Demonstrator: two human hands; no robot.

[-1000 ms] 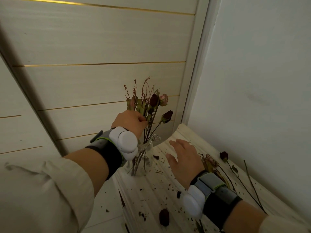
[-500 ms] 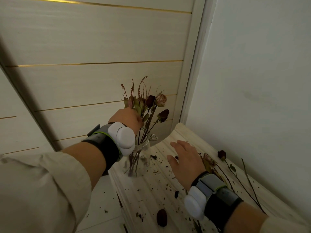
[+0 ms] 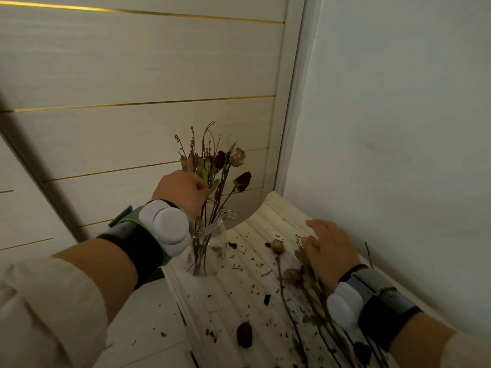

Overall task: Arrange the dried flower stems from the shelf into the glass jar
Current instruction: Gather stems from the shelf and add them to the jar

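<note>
Glass jar [image 3: 210,248] below your left hand [image 3: 180,192], fingers still pinching the bunch [image 3: 220,160]. Right hand [image 3: 329,251] has slid onto loose stems [image 3: 310,285], fingers flat: next pickup looks near.

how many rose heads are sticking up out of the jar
3: a dark rose at the top, a pale pink rose just right of it, and a lower dark rose further right. The left hand, gripping the stems, may hide others.
</note>
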